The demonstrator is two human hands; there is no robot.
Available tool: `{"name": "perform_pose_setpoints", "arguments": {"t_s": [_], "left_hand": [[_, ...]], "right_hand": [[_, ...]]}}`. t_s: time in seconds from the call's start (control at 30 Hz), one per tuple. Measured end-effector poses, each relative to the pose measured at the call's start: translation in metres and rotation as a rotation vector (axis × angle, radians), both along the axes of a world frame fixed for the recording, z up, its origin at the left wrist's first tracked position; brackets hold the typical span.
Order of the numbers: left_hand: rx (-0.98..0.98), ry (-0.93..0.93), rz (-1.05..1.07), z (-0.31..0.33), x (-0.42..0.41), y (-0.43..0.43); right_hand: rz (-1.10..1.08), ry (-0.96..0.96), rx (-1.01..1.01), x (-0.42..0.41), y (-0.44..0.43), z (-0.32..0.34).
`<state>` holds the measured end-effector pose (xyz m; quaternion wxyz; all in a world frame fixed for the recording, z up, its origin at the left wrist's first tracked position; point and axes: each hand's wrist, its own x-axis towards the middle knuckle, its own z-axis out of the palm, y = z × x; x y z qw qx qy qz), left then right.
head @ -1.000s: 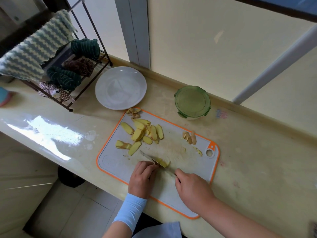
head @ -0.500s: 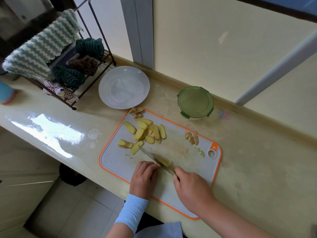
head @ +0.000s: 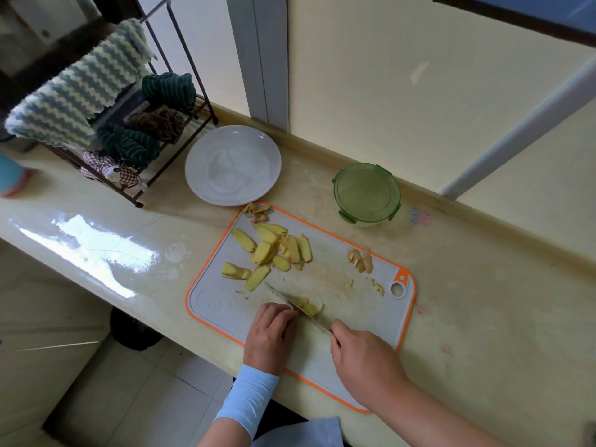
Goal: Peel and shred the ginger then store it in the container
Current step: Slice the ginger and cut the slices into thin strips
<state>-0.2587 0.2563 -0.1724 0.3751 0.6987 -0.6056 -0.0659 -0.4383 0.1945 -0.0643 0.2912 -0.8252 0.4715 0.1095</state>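
Head view: right grip [head: 362, 361] clasps a knife [head: 285, 299] cutting ginger [head: 310, 308] on the board [head: 338, 287]. Left grip [head: 269, 333], fingers curled, pins that ginger. Pink mark [head: 419, 217] on the surface [head: 483, 304]: unreadable.

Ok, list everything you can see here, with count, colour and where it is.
cutting board: one, grey with orange rim, counter's front edge.
ginger slices: a dozen or so, yellow, board's far left part.
cut ginger: small heap, yellow, beside the blade.
ginger peels: two clusters, brown, board's far corner and right side.
knife: one, steel blade, over the board.
container: one, green lid on, behind the board.
plate: one, white, left of the container.
rack: one, dark metal, far left.
zigzag towel: one, green and white, draped over the rack.
cloths: several, dark green, brown, checked, in the rack.
counter: one, cream.
left hand: light blue sleeve, fingers curled beside the blade.
right hand: grips the knife handle.
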Motion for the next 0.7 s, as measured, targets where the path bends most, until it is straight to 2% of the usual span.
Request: {"name": "perform_pose_setpoints", "arguments": {"t_s": [0.33,0.47,0.57,0.7], "left_hand": [[-0.017,0.005,0.011,0.001,-0.001,0.0],[0.044,0.038,-0.015,0.008,0.002,-0.005],[0.133,0.037,-0.066,0.016,0.008,-0.01],[0.226,0.13,0.042,0.038,0.039,-0.032]], "right_hand": [[0.017,-0.06,-0.014,0.038,-0.015,-0.017],[-0.102,-0.109,0.084,0.038,-0.029,-0.01],[-0.171,-0.136,0.068,0.027,-0.036,0.0],[-0.239,-0.136,0.014,0.018,-0.049,0.009]]}}
